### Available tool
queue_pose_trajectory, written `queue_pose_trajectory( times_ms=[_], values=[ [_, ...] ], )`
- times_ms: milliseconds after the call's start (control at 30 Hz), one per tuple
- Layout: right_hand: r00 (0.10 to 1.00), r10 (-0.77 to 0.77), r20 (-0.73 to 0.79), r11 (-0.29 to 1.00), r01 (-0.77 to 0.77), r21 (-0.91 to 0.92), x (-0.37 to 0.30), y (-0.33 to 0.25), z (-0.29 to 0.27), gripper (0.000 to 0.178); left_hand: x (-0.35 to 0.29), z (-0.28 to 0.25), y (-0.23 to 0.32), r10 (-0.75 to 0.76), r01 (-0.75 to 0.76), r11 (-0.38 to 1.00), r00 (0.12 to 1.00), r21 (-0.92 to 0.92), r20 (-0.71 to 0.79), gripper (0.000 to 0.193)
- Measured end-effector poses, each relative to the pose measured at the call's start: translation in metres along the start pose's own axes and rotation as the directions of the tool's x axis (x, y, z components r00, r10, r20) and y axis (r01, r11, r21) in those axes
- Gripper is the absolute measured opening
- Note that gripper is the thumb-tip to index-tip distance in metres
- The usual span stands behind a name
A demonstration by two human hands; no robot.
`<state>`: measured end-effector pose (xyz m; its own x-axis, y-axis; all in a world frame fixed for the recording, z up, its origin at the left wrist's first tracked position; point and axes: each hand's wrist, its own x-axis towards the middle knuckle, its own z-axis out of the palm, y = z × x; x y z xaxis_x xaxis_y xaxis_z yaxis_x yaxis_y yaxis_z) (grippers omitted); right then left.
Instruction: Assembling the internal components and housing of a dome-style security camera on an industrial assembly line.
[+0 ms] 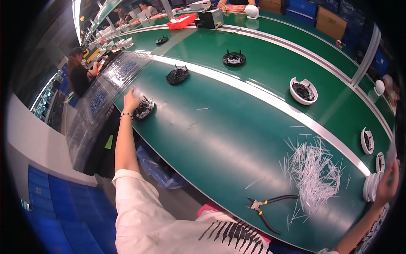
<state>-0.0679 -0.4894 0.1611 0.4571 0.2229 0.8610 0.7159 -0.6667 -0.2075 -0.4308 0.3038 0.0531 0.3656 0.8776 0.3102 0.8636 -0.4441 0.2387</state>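
My left hand (131, 101) reaches to the far left edge of the green work surface, fingers stretched away from me. Right beside it, a round black plastic part (144, 109) with upright prongs lies on the surface; I cannot tell whether the hand touches it. At the far right rim, my right hand (388, 183) is raised with its fingers closed. A pale, translucent piece (393, 146) shows at its fingertips, too dim to name. White round shells (371, 187) stand stacked next to this hand.
A heap of thin white strips (315, 173) lies near cutting pliers (259, 205) with black handles. More black parts (177, 75) sit farther back. A white shell with a black insert (303, 91) rests on the belt. Clear plastic trays (105, 91) are piled left. Other people work beyond.
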Motion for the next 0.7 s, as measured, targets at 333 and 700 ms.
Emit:
queue_pose_trajectory(
  times_ms=[333, 700],
  values=[
    [0.599, -0.528, 0.602, 0.845, 0.304, 0.440, -0.093, -0.270, 0.058, 0.014, -0.029, -0.001, 0.020, -0.057, 0.203, 0.799, 0.963, -0.567, 0.263, 0.029],
    [0.522, -0.370, 0.769, 0.929, 0.221, 0.297, -0.093, -0.274, 0.063, 0.080, -0.154, -0.039, 0.255, 0.655, 0.228, 0.059, 0.726, -0.972, 0.210, 0.029]
  ],
)
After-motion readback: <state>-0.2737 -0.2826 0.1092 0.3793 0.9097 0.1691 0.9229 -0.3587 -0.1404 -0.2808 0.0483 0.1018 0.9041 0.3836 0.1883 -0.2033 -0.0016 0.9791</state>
